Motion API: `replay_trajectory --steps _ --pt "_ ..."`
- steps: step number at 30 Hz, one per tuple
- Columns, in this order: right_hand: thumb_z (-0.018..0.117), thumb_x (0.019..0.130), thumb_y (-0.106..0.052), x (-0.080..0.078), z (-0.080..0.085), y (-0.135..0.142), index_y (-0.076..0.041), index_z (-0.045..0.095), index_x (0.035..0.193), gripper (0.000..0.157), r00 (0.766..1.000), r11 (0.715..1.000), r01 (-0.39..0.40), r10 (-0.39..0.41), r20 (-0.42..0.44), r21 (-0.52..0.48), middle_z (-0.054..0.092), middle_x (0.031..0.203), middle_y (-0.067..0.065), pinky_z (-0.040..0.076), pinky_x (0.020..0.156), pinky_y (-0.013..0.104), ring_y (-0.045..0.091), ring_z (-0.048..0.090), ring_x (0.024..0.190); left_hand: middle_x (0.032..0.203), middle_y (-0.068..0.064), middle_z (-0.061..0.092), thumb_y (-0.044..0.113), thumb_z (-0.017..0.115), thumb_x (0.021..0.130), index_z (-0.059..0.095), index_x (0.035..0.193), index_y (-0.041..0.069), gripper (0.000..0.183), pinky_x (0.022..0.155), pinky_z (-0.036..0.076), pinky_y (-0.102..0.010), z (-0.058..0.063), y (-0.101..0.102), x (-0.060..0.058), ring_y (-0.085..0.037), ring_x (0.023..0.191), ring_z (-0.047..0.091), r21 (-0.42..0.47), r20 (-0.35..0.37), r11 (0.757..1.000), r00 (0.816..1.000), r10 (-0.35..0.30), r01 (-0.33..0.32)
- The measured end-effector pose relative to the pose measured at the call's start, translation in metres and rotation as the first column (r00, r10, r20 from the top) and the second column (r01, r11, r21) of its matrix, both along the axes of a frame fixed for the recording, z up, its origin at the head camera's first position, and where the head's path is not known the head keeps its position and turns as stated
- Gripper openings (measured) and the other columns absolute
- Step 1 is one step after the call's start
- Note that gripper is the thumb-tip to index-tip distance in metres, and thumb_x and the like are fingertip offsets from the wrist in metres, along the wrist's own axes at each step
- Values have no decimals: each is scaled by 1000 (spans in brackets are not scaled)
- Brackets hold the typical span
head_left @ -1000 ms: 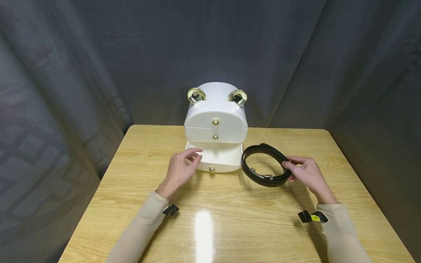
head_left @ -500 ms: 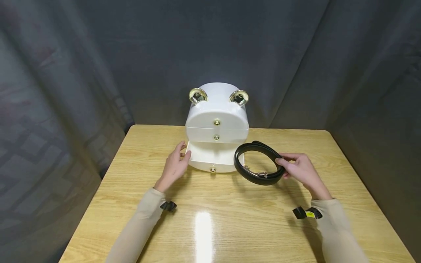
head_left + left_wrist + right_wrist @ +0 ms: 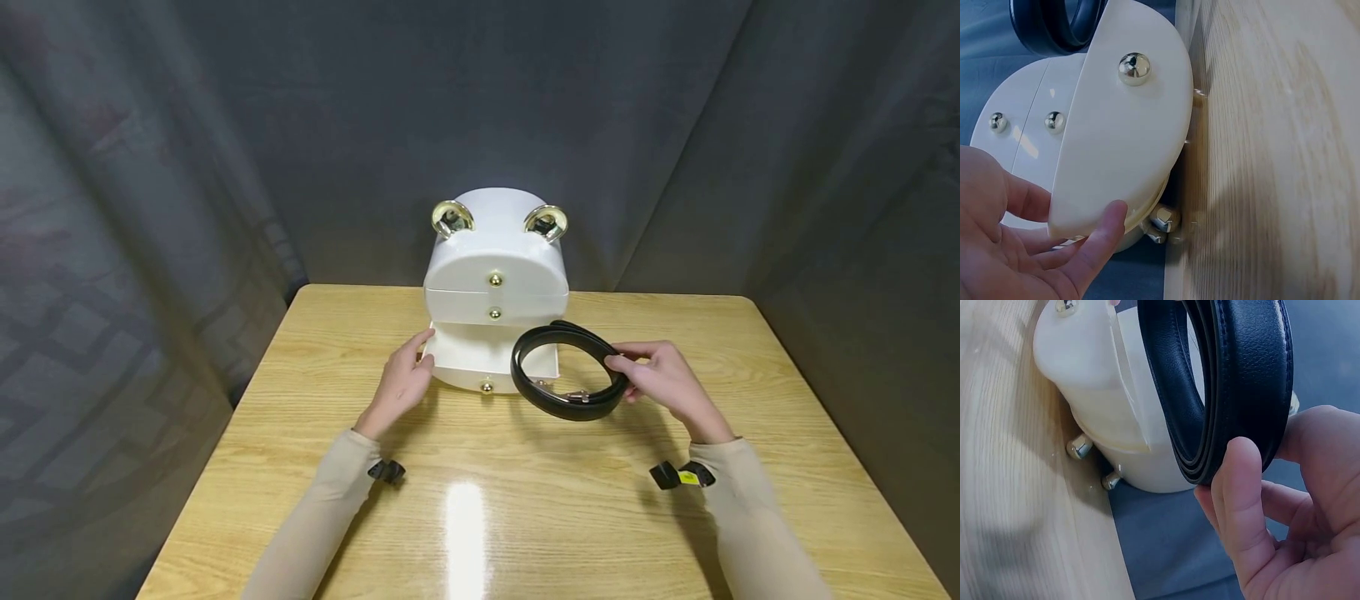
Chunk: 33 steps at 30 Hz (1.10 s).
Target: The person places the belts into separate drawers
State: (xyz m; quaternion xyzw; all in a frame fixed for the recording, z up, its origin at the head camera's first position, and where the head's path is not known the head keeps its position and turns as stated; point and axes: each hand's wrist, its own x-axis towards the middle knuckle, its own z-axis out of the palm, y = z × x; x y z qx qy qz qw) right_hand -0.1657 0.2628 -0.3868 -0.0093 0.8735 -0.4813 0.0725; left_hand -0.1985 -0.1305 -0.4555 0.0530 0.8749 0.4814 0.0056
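A white jewellery box (image 3: pixel 495 262) with gold knobs and gold ear-shaped ornaments stands on the table, its bottom drawer (image 3: pixel 459 379) pulled out. At the drawer's left front corner, my left hand (image 3: pixel 397 383) holds the side, thumb near the front; in the left wrist view fingers (image 3: pixel 1109 222) touch the drawer front (image 3: pixel 1119 137). My right hand (image 3: pixel 660 379) pinches a coiled black leather belt (image 3: pixel 562 410) by its right side. The coil hangs over the right front part of the drawer, its metal buckle (image 3: pixel 577 397) at the near side. Fingertips behind the belt are partly hidden.
The wooden table (image 3: pixel 570 517) carries the box near its back edge. Dark grey curtains (image 3: pixel 360 150) enclose the back and both sides. Small gold feet (image 3: pixel 1079 447) show under the box in the right wrist view.
My right hand has carried the belt leftward, from beside the drawer to over its right part. The left hand has moved from above the drawer's left edge to its outer side.
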Motion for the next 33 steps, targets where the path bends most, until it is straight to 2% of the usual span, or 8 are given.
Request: replay_trajectory --steps 7,16,23,33 --pt "69 100 -19 -8 2 -11 11 65 136 47 999 999 -34 34 4 -16 72 78 5 60 53 26 7 64 53 162 -21 50 17 48 104 43 162 8 58 103 58 -54 -1 0 0 -42 132 64 -11 -1 1000 1000 2 -2" --pt "70 99 -18 -17 3 -25 10 66 136 47 992 994 -105 106 73 -13 73 82 9 60 54 28 8 62 53 163 -20 49 17 49 104 44 162 9 59 103 58 -54 -3 0 0 -42 131 64 -13 3 1000 1000 3 -3" --pt "69 98 -18 -25 0 -32 7 67 136 46 983 990 -138 139 119 -19 68 73 3 59 53 27 8 60 53 161 -20 51 17 51 104 45 161 10 58 101 59 -52 -1 3 0 -41 129 66 -8 9 1000 1000 7 -7" --pt "66 96 -15 -36 2 -45 10 67 134 45 979 991 -130 135 151 -44 63 67 0 56 51 22 5 57 51 163 -18 49 18 50 103 43 162 9 59 104 57 -53 -1 5 -2 -40 132 64 -5 0 1000 1000 3 -3"
